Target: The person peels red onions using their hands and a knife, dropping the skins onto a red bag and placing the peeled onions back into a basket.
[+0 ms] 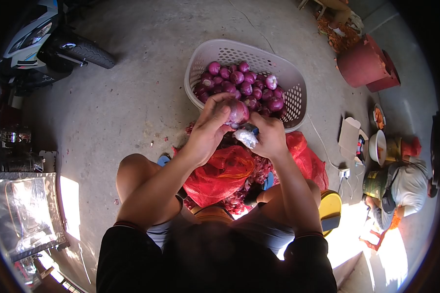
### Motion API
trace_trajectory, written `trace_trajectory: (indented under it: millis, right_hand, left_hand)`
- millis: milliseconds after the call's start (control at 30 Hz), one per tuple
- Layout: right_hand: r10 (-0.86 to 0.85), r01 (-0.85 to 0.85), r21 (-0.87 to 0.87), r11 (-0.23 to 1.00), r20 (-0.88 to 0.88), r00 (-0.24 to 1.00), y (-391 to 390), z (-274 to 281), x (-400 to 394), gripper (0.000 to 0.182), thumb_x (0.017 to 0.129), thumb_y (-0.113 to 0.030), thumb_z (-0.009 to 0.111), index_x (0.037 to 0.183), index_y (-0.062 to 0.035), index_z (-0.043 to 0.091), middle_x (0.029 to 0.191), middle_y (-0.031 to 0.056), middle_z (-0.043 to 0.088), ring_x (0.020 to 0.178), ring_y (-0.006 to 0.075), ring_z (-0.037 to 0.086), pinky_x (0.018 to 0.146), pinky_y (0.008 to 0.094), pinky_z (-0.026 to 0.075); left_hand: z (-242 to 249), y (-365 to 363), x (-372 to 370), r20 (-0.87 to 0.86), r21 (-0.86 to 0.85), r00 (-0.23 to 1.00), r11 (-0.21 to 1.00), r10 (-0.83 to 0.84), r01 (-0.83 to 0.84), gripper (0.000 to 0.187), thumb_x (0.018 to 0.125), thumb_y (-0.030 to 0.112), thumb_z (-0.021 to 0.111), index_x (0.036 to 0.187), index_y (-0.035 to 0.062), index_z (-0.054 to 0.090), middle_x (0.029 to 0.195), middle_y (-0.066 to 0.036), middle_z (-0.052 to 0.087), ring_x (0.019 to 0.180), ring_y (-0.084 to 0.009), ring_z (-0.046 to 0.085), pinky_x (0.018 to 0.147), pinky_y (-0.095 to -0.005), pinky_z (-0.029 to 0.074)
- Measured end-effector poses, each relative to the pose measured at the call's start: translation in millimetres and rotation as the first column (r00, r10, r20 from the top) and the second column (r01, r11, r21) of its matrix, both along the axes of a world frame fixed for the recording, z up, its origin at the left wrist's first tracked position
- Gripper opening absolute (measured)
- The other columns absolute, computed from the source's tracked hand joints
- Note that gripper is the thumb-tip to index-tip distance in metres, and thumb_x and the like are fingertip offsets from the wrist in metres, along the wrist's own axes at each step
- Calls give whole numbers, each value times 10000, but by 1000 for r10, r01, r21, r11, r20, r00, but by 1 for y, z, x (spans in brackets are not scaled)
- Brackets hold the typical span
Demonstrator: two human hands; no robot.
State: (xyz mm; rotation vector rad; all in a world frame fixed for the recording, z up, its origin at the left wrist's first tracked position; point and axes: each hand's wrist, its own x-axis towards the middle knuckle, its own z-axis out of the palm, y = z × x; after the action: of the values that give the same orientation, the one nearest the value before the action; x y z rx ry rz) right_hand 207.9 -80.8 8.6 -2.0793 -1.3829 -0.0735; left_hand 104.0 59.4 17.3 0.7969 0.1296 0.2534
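My left hand (pixel 208 129) is closed around a red onion (pixel 238 112), holding it over the near rim of the basket. Closed beside it, my right hand (pixel 271 136) grips a small tool with a white-wrapped end (pixel 246 138); a bit of blue shows by the fingers, and any blade is hidden. The right fingertips are at the onion's right side. Behind my hands, a light plastic basket (pixel 195 63) holds many purple onions (pixel 237 78). Below them lies a red mesh sack (pixel 220 176) between my legs, with loose onion skins (pixel 232 200) around it.
Right of my legs is a yellow stool (pixel 330 207). A cardboard box (pixel 349 139), a white bowl (pixel 377 147) and a power socket (pixel 344 173) with cords lie farther right. Another person (pixel 410 183) bends there. Red containers (pixel 362 61) stand back right; a motorcycle (pixel 44 49) back left.
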Motion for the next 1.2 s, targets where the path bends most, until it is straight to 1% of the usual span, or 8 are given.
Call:
trace_trajectory:
  millis: [133, 267, 367, 433, 667, 933, 1067, 1200]
  right_hand:
    - [86, -83, -38, 996, 59, 995, 0, -1, -4, 310, 634, -266, 699, 845, -105, 540, 646, 98, 592, 583, 280, 604, 507, 399, 461]
    - [7, -6, 10, 1000, -116, 993, 1, -1, -3, 346, 659, -279, 699, 875, -76, 520, 685, 136, 601, 630, 341, 604, 526, 427, 455]
    - [-59, 67, 16, 998, -303, 951, -2, -6, 0, 380, 707, -157, 617, 1034, -47, 458, 756, 203, 591, 729, 408, 586, 592, 461, 441]
    - [-89, 98, 2, 995, -381, 920, -5, -4, 0, 453, 701, -36, 525, 1134, -35, 392, 812, 244, 578, 791, 436, 566, 645, 479, 430]
    - [0, 10, 23, 1000, -409, 912, -9, 1, -15, 449, 674, 28, 476, 1112, -35, 403, 793, 234, 567, 753, 429, 562, 646, 444, 439]
    - [55, 28, 162, 986, -483, 874, -8, -10, -25, 441, 692, 66, 461, 1123, -3, 398, 809, 214, 545, 769, 405, 560, 667, 373, 444]
    - [41, 19, 104, 994, -550, 834, -10, -9, -26, 464, 707, 67, 456, 1162, 9, 382, 848, 222, 543, 787, 386, 563, 705, 358, 444]
    - [24, 38, 93, 995, -586, 810, -11, -9, -28, 490, 715, 66, 456, 1195, 8, 372, 871, 222, 546, 795, 377, 563, 726, 346, 443]
  left_hand:
    - [3, 2, 1, 28, -60, 999, 998, 32, -30, 304, 932, 193, 457, 1214, 107, 385, 1153, -79, 464, 1046, -171, 485, 876, -347, 419]
    - [7, 6, -1, 7, -15, 998, 998, 62, -62, 330, 910, 170, 485, 1216, 100, 382, 1162, -86, 449, 1054, -181, 481, 885, -361, 420]
    - [9, 8, -2, 51, -110, 998, 994, 25, -19, 373, 870, 116, 503, 1221, 89, 378, 1158, -85, 445, 1048, -180, 480, 894, -348, 413]
    - [4, 8, -1, 55, -31, 997, 998, 57, -55, 399, 840, 84, 501, 1220, 80, 378, 1149, -83, 449, 1040, -175, 480, 894, -334, 408]
    - [-2, 4, 0, 111, 217, 983, 961, 148, -169, 416, 807, 32, 494, 1207, 66, 388, 1097, -73, 466, 1002, -140, 473, 872, -287, 400]
    - [-6, -2, 1, 120, 218, 974, 952, 192, -215, 399, 817, 22, 483, 1199, 69, 379, 1092, -76, 461, 990, -139, 468, 872, -282, 395]
    - [-13, -5, 0, 125, 169, 974, 963, 191, -210, 402, 836, 43, 445, 1223, 81, 344, 1182, -123, 443, 1098, -220, 454, 931, -362, 368]
    - [-18, -6, 0, 127, 167, 975, 965, 184, -204, 399, 861, 68, 441, 1240, 104, 324, 1190, -111, 431, 1100, -216, 452, 925, -366, 371]
